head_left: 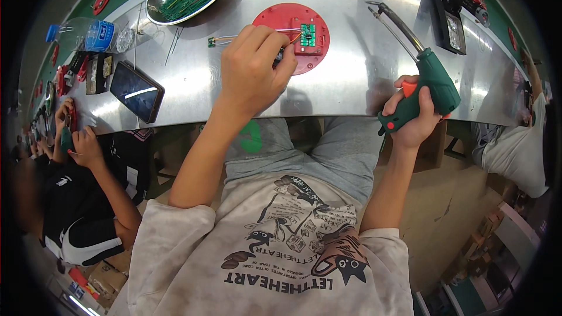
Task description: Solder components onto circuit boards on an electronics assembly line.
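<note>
My left hand (252,61) is over the left side of a round red plastic housing (316,61), its fingers curled in a pinch. Something small and dark shows between thumb and fingers, mostly hidden. A green circuit board (308,35) sits on the housing, with thin coloured wires (287,30) running from it under my hand. Left of the hand, wires lead to a tiny green board (212,42). My right hand (413,111) grips a green soldering gun (436,85) by its handle, fingers around the orange-red trigger. Its long tip points up and left, apart from the housing.
A steel bowl (153,9) of green wires stands at the back left. Near it are a plastic bottle (76,34) and a dark phone (137,92). A black tray (449,23) lies at the back right. Another person (88,199) works on my left; someone sits at right.
</note>
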Demonstrator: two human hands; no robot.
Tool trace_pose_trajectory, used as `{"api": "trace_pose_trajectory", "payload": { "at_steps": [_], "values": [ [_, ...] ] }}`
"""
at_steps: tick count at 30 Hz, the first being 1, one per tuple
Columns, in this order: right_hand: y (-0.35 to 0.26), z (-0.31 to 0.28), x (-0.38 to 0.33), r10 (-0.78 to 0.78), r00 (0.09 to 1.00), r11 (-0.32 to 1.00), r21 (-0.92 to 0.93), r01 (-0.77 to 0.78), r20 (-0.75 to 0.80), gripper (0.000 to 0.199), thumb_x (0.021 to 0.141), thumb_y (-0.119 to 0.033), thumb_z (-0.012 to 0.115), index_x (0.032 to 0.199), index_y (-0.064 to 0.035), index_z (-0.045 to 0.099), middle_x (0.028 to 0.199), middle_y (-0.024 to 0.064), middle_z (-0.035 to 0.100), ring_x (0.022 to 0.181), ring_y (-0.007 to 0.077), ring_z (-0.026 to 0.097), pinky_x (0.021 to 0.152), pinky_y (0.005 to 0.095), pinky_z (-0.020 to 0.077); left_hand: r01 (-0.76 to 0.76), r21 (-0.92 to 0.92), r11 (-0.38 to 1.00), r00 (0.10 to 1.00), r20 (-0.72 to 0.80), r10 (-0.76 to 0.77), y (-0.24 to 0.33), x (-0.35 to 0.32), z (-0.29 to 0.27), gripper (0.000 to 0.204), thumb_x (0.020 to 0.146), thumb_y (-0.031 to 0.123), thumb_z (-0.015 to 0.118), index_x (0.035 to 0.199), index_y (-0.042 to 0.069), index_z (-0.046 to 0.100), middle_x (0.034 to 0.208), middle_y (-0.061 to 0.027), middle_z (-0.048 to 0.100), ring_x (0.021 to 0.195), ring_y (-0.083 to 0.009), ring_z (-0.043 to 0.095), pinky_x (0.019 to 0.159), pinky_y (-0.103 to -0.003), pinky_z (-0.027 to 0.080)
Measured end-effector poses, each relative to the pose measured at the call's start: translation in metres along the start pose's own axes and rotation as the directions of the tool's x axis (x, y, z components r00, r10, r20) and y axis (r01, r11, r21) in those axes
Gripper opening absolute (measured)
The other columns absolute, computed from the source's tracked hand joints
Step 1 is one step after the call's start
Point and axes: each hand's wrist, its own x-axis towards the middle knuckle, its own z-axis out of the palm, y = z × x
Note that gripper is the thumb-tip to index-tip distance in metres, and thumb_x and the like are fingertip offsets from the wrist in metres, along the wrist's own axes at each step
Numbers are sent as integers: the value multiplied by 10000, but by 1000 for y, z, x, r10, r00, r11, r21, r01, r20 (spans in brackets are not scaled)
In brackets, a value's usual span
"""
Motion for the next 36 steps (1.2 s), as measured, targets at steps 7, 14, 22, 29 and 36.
{"api": "trace_pose_trajectory", "payload": {
  "at_steps": [7, 14, 22, 29, 36],
  "values": [
    [-2, 3, -1, 54, 998, 998, -22, -55, -44, 330, 1006, -251, 515, 1052, 71, 570, 866, 196, 638, 450, 195, 566, 391, 326, 471, -7, 19, 1000, 1000, 4, 7, 2, 3, -4, 75, 764, 47, 726, 816, 47, 673, 804, -75, 634, 724, -277, 615, 614, -392, 495],
    [-2, 2, -3, 1, 997, 1000, 1, -1, -71, 319, 999, -239, 530, 1069, 72, 555, 850, 194, 636, 438, 196, 560, 386, 327, 472, 0, 14, 1000, 1000, 18, -1, 8, 4, -5, 78, 774, 62, 732, 818, 55, 668, 811, -79, 626, 739, -279, 614, 633, -402, 496],
    [-3, 5, -5, 37, 996, 999, 29, -35, -82, 307, 998, -239, 541, 1018, 67, 559, 835, 167, 628, 438, 179, 563, 386, 317, 474, 12, 10, 1000, 1000, 14, -12, 10, 2, -9, 81, 777, 71, 735, 814, 57, 665, 811, -80, 626, 746, -287, 613, 640, -405, 500],
    [-4, 7, -5, 22, 997, 999, 49, -19, -76, 302, 998, -238, 540, 1011, 63, 561, 839, 163, 630, 445, 174, 567, 395, 312, 479, 6, -16, 1000, 998, -57, -7, 10, -5, -17, 154, 747, 84, 758, 875, 33, 688, 868, -96, 654, 785, -291, 621, 680, -396, 505],
    [-10, -12, -1, -29, 984, 995, 89, 45, -174, 311, 998, -225, 534, 1067, 76, 569, 873, 178, 634, 458, 184, 571, 402, 320, 479, -96, 76, 992, 950, 304, 68, 12, 45, -29, 598, 701, 232, 812, 1244, 67, 621, 1184, -120, 642, 1150, -341, 548, 968, -469, 425]
  ]
}}
